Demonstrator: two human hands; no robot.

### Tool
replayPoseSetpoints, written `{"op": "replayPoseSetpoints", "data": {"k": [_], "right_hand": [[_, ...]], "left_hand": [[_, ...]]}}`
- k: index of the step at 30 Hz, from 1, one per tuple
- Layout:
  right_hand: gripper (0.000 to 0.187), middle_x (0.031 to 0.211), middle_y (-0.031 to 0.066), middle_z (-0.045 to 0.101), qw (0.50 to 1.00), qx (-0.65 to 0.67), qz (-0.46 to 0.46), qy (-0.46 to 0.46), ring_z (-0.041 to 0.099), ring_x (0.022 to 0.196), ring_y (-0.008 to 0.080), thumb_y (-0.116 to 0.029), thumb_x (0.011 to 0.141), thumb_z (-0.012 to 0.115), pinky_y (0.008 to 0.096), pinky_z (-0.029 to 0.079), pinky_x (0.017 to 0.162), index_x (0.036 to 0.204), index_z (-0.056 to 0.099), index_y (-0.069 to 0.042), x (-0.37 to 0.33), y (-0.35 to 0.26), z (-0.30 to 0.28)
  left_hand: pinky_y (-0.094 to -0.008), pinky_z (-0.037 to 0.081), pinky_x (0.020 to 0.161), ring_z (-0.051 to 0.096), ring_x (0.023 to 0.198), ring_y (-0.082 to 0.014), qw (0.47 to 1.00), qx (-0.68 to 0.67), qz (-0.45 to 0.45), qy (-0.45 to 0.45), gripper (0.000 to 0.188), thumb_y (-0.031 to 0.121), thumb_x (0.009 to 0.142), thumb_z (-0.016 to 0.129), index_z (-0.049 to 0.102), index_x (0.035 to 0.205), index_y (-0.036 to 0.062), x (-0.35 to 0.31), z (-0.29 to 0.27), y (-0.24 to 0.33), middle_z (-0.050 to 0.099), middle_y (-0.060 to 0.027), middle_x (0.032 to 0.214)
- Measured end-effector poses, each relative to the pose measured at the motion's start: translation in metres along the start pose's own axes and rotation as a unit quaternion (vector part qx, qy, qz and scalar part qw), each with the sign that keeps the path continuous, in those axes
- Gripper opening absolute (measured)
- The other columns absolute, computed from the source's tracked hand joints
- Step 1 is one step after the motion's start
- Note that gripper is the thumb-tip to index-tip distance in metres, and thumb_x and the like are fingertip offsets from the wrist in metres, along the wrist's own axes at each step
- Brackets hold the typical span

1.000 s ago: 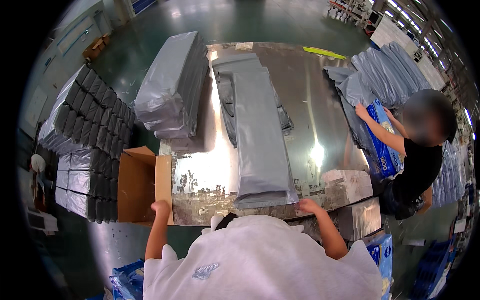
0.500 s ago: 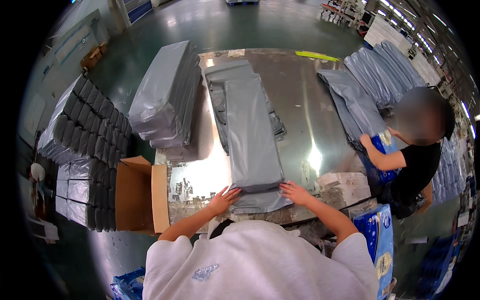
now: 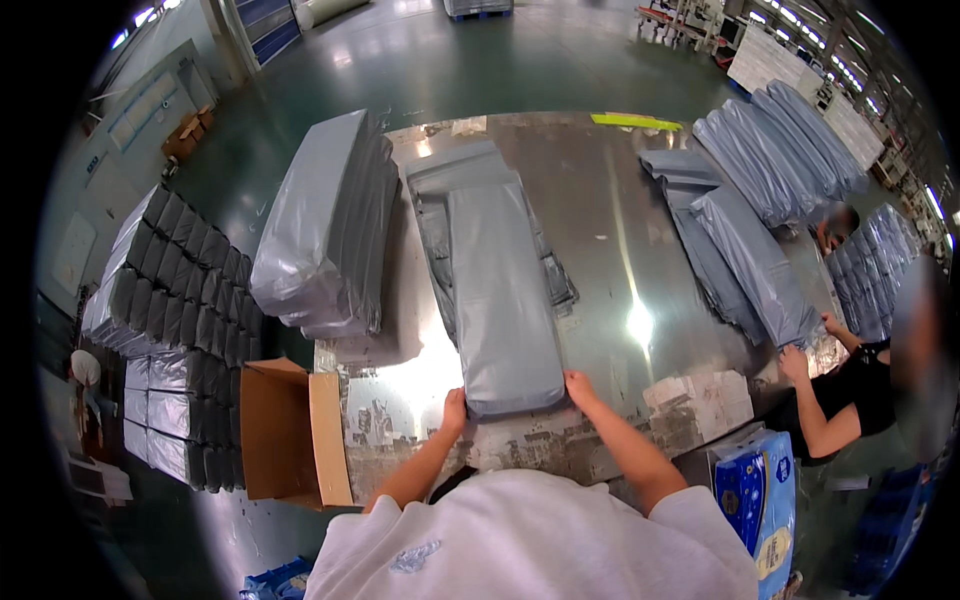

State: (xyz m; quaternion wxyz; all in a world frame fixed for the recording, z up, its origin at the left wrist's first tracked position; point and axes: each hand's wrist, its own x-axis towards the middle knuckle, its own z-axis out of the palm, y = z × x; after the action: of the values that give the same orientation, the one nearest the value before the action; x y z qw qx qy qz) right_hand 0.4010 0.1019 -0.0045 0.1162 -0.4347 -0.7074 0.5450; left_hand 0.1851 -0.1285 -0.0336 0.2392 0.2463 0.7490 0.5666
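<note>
A long, filled grey plastic bag (image 3: pixel 505 290) lies lengthwise in front of me on the metal table. My left hand (image 3: pixel 455 410) is closed at its near left corner. At the near right corner my right hand (image 3: pixel 578 388) is closed too, thumb and fingers against the plastic. The fingertips of both hands are partly hidden. Beneath the filled bag rests a stack of flat grey bags (image 3: pixel 455 175), showing at its far end and along both sides.
Grey packages (image 3: pixel 325 220) are piled at the table's left. A cardboard box (image 3: pixel 290 435) stands beside me, near stacked packages (image 3: pixel 175 300). To the right, a co-worker (image 3: pixel 840 400) handles another grey bag (image 3: pixel 755 265). A blue pack (image 3: pixel 755 495) is by my right elbow.
The loose bag end spread toward me is tucked out of sight. My flat, spread hands have closed at the near corners. The co-worker's blue pack is no longer visible at the bag's opening.
</note>
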Motion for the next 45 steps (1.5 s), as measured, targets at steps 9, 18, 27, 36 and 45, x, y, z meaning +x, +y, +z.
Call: {"op": "replayPoseSetpoints", "data": {"k": [9, 18, 27, 36, 45], "right_hand": [[0.045, 0.103, 0.0109, 0.054, 0.846, 0.470, 0.224, -0.115, 0.050, 0.097, 0.0231, -0.035, 0.077, 0.056, 0.0333, 0.040, 0.085, 0.107, 0.050, -0.002, -0.018, -0.095, -0.014], [0.063, 0.113, 0.0134, 0.045, 0.858, 0.454, 0.082, -0.225, 0.045, 0.104, 0.0222, -0.022, 0.070, 0.061, 0.0349, 0.039, 0.086, 0.124, 0.032, -0.003, -0.042, -0.215, 0.000], [0.075, 0.124, 0.0135, 0.034, 0.828, 0.439, -0.166, -0.306, 0.034, 0.114, 0.0209, -0.023, 0.071, 0.060, 0.0314, 0.029, 0.094, 0.131, 0.019, -0.004, -0.043, -0.408, 0.109], [0.090, 0.130, 0.0191, 0.028, 0.963, 0.198, -0.098, -0.157, 0.027, 0.121, 0.0278, -0.053, 0.072, 0.053, 0.0339, 0.021, 0.099, 0.134, 0.012, -0.003, 0.020, -0.534, 0.269], [0.078, 0.134, 0.0234, 0.019, 0.941, 0.124, -0.306, -0.067, 0.021, 0.124, 0.0342, -0.054, 0.080, 0.040, 0.0360, 0.018, 0.101, 0.128, 0.024, 0.004, 0.030, -0.451, 0.311]], "left_hand": [[-0.0334, 0.026, 0.098, 0.032, 0.119, -0.0207, 0.891, -0.328, -0.230, -0.215, 0.068, 0.039, 0.080, 0.052, 0.018, 0.133, 0.0131, 0.025, -0.010, 0.130, 0.034, -0.0050, 0.129], [-0.0316, 0.034, 0.091, 0.040, 0.110, -0.0189, 0.933, -0.276, -0.116, -0.199, 0.071, 0.030, 0.075, 0.055, 0.020, 0.131, 0.0047, 0.036, -0.118, 0.250, 0.040, -0.0098, 0.122], [-0.0299, 0.029, 0.093, 0.038, 0.112, -0.0205, 0.962, -0.268, 0.049, 0.008, 0.072, 0.041, 0.071, 0.054, 0.033, 0.125, -0.0015, 0.061, -0.303, 0.290, 0.041, -0.0104, 0.122], [-0.0370, 0.039, 0.086, 0.049, 0.102, -0.0239, 0.922, -0.386, -0.019, 0.002, 0.056, 0.050, 0.078, 0.042, 0.047, 0.115, 0.0093, 0.201, -0.442, 0.301, 0.052, -0.0074, 0.111], [-0.0430, 0.029, 0.095, 0.034, 0.118, -0.0236, 0.940, -0.327, 0.089, 0.044, 0.048, 0.042, 0.086, 0.033, 0.036, 0.125, 0.0142, 0.248, -0.466, 0.144, 0.038, -0.0048, 0.128]]}}
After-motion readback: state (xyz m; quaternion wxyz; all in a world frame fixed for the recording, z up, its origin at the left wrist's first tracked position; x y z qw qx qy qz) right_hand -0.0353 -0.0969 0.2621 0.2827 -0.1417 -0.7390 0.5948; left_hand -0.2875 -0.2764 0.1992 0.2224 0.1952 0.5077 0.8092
